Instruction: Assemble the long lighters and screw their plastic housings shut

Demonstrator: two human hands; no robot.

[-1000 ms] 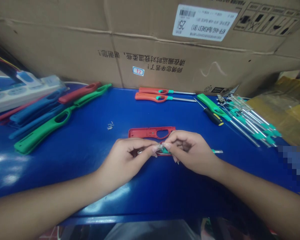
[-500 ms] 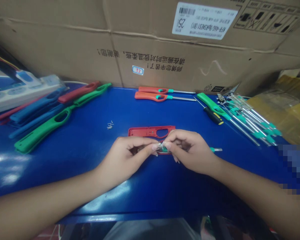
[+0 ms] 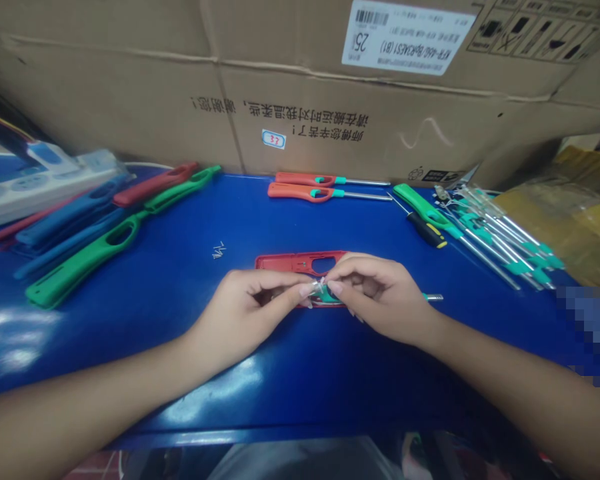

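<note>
- A small clear part [image 3: 317, 288] was pinched between the left hand's [image 3: 250, 307] closed thumb and forefinger.
- The right hand's [image 3: 383, 290] thumb and forefinger were nearly closed beside it; whether anything was gripped could not be told.
- Under the fingers, a red shell [image 3: 325, 306] was laid lengthwise left to right, a metal tube [image 3: 434, 297] pointed right.
- Just beyond, another shell half [image 3: 280, 261] was placed roughly parallel.

Blue tabletop [image 3: 170, 267], glossy. On it I log: red shell half [image 3: 275, 263], small metal bits [image 3: 219, 251], two orange lighters [image 3: 296, 192], black-and-yellow screwdriver [image 3: 426, 231], green casing [image 3: 65, 275], white power strip [image 3: 15, 191].
</note>
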